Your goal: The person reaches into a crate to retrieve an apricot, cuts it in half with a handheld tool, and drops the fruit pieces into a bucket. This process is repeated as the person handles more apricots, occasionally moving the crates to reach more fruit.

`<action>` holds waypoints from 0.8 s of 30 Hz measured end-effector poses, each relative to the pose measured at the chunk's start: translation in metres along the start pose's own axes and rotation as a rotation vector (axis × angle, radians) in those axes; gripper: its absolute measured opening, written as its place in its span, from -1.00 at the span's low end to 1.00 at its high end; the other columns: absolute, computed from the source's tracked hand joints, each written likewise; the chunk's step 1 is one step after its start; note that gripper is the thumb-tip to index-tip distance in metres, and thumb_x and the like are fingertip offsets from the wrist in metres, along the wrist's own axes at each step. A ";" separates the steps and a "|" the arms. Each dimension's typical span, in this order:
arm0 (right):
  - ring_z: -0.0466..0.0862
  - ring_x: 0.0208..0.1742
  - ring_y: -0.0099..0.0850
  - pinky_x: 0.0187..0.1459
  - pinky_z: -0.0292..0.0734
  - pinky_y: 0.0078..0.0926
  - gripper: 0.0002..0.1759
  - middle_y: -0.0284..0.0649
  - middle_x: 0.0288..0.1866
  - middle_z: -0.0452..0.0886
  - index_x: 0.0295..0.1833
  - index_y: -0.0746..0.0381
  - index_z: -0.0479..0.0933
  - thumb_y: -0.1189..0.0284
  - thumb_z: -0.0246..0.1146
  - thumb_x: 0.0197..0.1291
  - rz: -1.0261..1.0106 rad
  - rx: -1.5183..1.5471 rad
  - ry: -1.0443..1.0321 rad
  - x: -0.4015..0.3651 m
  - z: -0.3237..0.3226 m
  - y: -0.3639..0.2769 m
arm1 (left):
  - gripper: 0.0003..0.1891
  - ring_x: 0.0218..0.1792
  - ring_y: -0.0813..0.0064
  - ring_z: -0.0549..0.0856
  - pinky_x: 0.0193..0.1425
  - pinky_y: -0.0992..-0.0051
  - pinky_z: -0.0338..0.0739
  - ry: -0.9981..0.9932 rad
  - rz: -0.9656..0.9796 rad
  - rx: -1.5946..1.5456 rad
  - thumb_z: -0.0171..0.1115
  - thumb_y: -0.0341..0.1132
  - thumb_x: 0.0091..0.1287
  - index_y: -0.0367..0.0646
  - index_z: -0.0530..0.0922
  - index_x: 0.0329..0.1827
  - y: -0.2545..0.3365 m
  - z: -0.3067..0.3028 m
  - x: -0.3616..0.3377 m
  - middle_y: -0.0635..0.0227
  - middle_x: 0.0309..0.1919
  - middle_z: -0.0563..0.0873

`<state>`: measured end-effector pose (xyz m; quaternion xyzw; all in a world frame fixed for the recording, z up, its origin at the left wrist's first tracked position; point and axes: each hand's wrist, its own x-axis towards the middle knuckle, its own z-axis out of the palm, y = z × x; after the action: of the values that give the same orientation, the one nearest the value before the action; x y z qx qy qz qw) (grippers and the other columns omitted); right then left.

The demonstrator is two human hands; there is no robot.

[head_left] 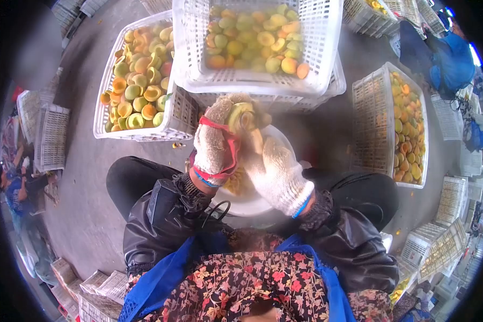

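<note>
My left hand (218, 142), in a white knit glove with a red band, is closed around a yellow-green apricot (236, 114). My right hand (278, 170), also in a white glove, presses close against the fruit from the right. Its fingers are curled and blurred, and whatever they grip is hard to make out. Below both hands, between the knees, stands a white basin (241, 207) with yellow pieces in it, partly hidden by the gloves. Just ahead, a white crate (190, 72) of apricots, many of them halved, rests on another crate (330, 88).
To the left stands a crate (103, 110) filled with apricot halves. Another full crate (373, 121) is on the right. Stacked crates (51, 137) line the far left, with more at the lower right (434, 244). A person in blue (453, 64) is at the upper right.
</note>
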<state>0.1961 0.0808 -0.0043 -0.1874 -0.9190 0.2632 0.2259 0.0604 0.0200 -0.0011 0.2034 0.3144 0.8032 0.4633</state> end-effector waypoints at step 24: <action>0.50 -0.25 0.03 -0.22 0.41 -0.06 -0.60 0.01 -0.26 0.49 0.17 0.31 0.40 0.51 0.13 0.19 -0.007 0.085 -0.063 0.009 -0.005 -0.011 | -0.56 0.00 0.12 0.61 0.12 0.13 0.52 0.187 -0.116 -0.408 -0.02 0.00 0.50 -0.26 0.57 -0.09 0.003 0.023 0.008 0.12 -0.15 0.67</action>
<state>0.1888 0.0784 0.0089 -0.1658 -0.9143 0.3072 0.2053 0.0684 0.0332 0.0180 0.0118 0.1984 0.8374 0.5092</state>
